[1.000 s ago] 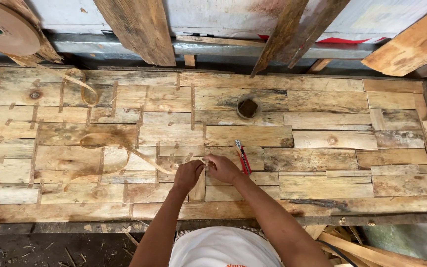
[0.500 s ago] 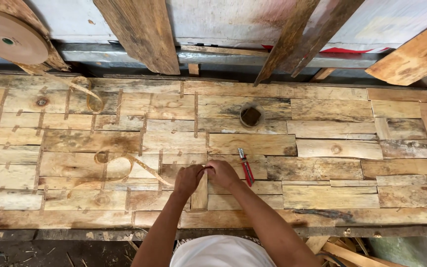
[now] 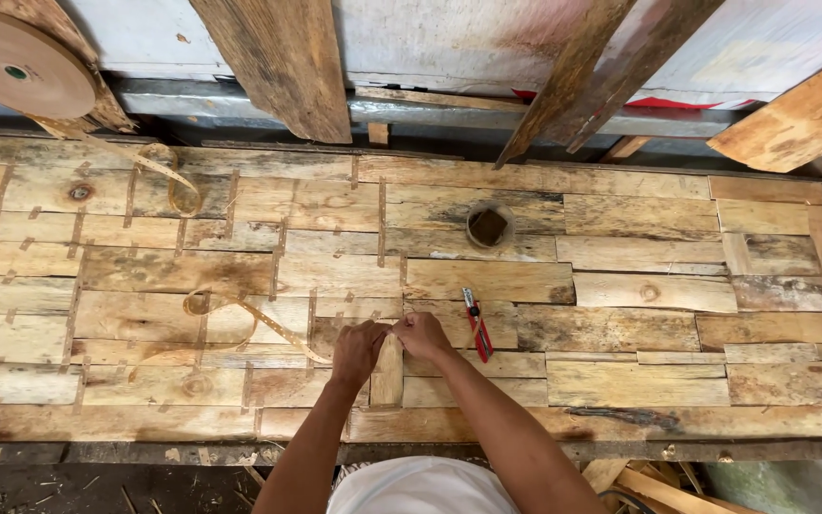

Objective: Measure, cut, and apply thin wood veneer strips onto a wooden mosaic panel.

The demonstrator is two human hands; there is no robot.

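My left hand [image 3: 358, 350] and my right hand [image 3: 422, 335] meet at the middle front of a patchwork wooden panel [image 3: 620, 324]. Both pinch the end of a thin brown paper tape strip [image 3: 268, 328] over a vertical seam beside a short upright wood piece [image 3: 387, 376]. The strip loops away to the left across the boards. A red-handled utility knife [image 3: 477, 324] lies just right of my right hand.
A large roll of brown tape [image 3: 13, 65] hangs at the upper left, its loose end curling onto the panel [image 3: 159, 167]. A small round cup [image 3: 490, 227] sits mid-panel. Rough planks [image 3: 283, 62] lean against the back wall. Wood offcuts [image 3: 658, 485] lie below right.
The view has shifted slightly; my hands stay together on the tape at the same seam, pressing it a little lower. The knife and cup have not moved.
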